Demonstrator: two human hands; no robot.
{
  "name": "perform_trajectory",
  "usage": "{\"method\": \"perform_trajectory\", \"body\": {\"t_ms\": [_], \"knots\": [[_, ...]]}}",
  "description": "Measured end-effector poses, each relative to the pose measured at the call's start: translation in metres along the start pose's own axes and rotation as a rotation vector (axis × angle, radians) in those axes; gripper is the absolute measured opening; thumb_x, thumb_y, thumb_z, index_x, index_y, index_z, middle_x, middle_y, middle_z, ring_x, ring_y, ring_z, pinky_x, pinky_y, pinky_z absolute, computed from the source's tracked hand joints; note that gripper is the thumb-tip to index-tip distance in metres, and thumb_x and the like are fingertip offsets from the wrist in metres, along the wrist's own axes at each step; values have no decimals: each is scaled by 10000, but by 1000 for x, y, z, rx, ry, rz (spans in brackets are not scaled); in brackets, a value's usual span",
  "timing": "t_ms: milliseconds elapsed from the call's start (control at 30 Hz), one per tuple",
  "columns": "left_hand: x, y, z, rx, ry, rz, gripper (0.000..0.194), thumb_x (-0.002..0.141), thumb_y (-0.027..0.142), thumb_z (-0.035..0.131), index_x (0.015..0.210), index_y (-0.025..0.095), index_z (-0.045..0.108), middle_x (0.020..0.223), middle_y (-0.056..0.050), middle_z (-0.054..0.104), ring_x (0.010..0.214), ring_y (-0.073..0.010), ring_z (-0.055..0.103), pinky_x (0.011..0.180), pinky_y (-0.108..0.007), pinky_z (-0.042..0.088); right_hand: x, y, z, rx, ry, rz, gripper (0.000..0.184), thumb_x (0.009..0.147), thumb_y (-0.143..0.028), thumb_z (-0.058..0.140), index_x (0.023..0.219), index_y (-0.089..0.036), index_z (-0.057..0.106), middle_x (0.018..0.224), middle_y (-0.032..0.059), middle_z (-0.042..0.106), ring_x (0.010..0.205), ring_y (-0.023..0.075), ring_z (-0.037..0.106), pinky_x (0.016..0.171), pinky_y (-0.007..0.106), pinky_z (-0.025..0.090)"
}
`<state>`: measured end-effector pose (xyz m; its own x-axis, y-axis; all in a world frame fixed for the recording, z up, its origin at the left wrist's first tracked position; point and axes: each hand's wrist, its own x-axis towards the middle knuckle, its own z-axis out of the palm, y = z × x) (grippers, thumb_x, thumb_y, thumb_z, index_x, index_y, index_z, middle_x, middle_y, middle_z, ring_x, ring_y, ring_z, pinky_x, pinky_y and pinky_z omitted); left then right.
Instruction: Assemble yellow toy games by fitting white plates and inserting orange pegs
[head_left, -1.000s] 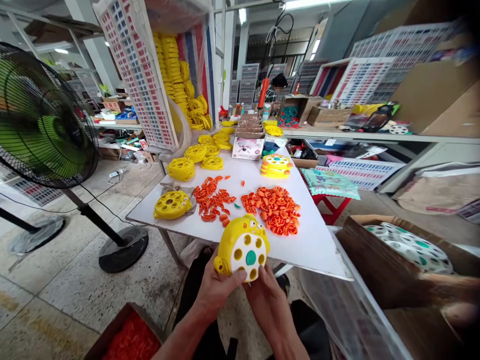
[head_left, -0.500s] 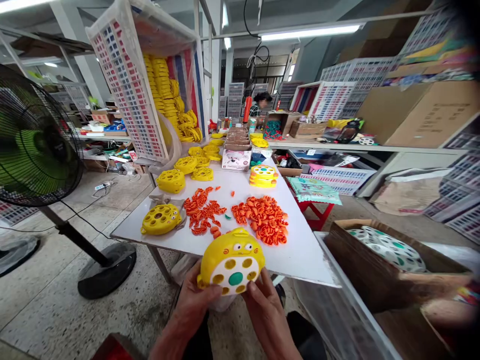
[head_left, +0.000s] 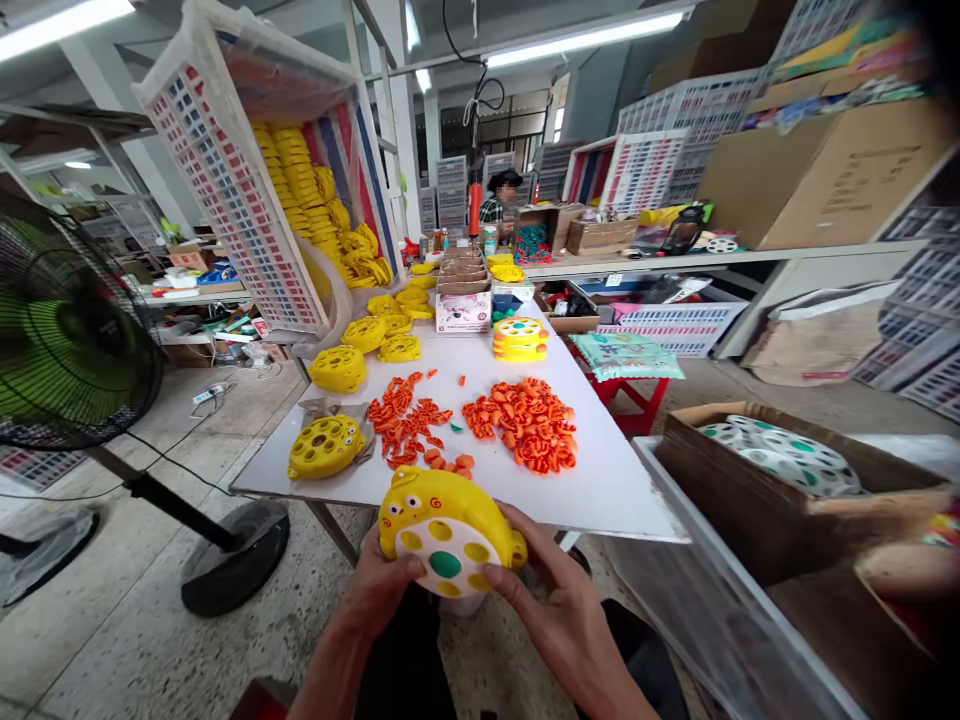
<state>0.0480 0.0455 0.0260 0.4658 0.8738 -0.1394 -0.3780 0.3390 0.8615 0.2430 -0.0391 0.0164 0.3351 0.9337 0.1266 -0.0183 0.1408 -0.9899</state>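
Observation:
Between my two hands, just off the table's near edge, is a yellow toy shell with printed eyes, a white face plate with round holes and a green centre. My left hand is closed on its left side, thumb on the white plate. On the right, my right hand grips the lower edge, its thumb also on the plate. Beyond it lie a heap of orange plastic parts and a looser spread of orange pieces. Another yellow shell with eyes rests at the table's left.
More yellow shells line the table's left side. A short stack of yellow and white toys stands farther back by a cardboard box. A tilted crate holds yellow parts. A fan is left; a carton of white plates is right.
The held toy has been turned, so its printed eyes moved from the upper right to the upper left and its side tab now points right. The camera view has shifted slightly.

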Motion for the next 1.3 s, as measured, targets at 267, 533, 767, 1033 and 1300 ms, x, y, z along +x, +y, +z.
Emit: {"method": "perform_trajectory", "body": {"t_ms": [267, 533, 767, 1033, 1300], "knots": [[-43, 14, -43, -126, 261, 73, 535, 570, 242, 935, 1061, 139, 750, 1024, -146, 812, 940, -333, 772, 830, -385, 629, 52, -7, 27, -46, -370, -51, 452, 914, -496, 664, 1316, -290, 675, 1299, 98, 711, 1130, 308, 695, 966, 447, 590], [-97, 34, -117, -163, 739, 119, 539, 625, 189, 906, 1122, 135, 705, 1107, -149, 798, 1028, -354, 755, 849, -410, 640, 152, 9, 112, -660, -476, -315, 395, 951, -371, 616, 1310, -209, 643, 1193, 105, 744, 1064, 273, 698, 908, 423, 553], [-97, 33, -140, -202, 826, 126, 552, 604, 220, 930, 1098, 125, 703, 1048, -153, 811, 959, -365, 772, 786, -414, 659, 191, 34, 201, -877, -607, -505, 705, 857, -456, 747, 1455, -164, 514, 1437, 160, 590, 1336, 350, 511, 1082, 480, 457], [-91, 31, -151, -211, 842, 100, 562, 612, 237, 932, 1112, 127, 702, 1060, -152, 809, 935, -350, 779, 800, -422, 659, 199, 57, 239, -959, -691, -604, 781, 714, -469, 861, 1409, -269, 566, 1546, 120, 467, 1326, 408, 465, 1103, 569, 409], [-90, 24, -161, -228, 901, 55, 674, 571, 247, 955, 1173, 119, 678, 1053, -161, 808, 942, -387, 772, 764, -435, 663, 194, 55, 234, -919, -668, -648, 631, 818, -537, 761, 1359, -263, 587, 1502, 89, 522, 1285, 350, 523, 1039, 485, 493]]}}
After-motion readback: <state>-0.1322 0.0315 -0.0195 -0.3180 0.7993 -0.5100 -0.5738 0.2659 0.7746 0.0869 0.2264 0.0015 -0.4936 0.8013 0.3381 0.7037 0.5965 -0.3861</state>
